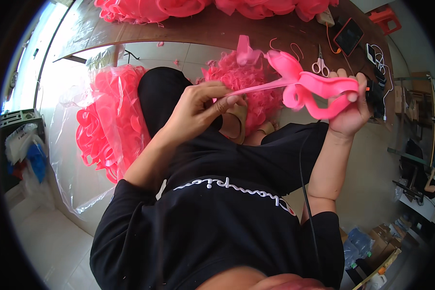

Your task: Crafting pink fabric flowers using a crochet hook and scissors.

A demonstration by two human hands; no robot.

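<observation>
A pink ribbon (324,83) is stretched between the two hands, lying toward three o'clock from the left hand (200,106) and toward nine o'clock from the right hand (349,108). Its narrow, taut end is pinched by the left hand, thumb pressed against the bent fingers with no gap seen. Its broader loops are held in the right hand, whose fingers are partly curled around them, the tips showing along the upper edge. A loose tail of the ribbon is spread out toward ten o'clock from the right hand.

Beyond the ribbon, toward one o'clock from the centre of the view, a heap of pink ruffles (262,106) is seen low down near the feet. Toward two o'clock, pale-handled scissors (320,60) and, farther out, a dark tablet (349,36) are laid on a brown table (203,30). At twelve o'clock, its far part is covered by pink rosettes (183,7). Toward nine o'clock, more pink frills (112,116) are contained in a clear plastic bag (65,162).
</observation>
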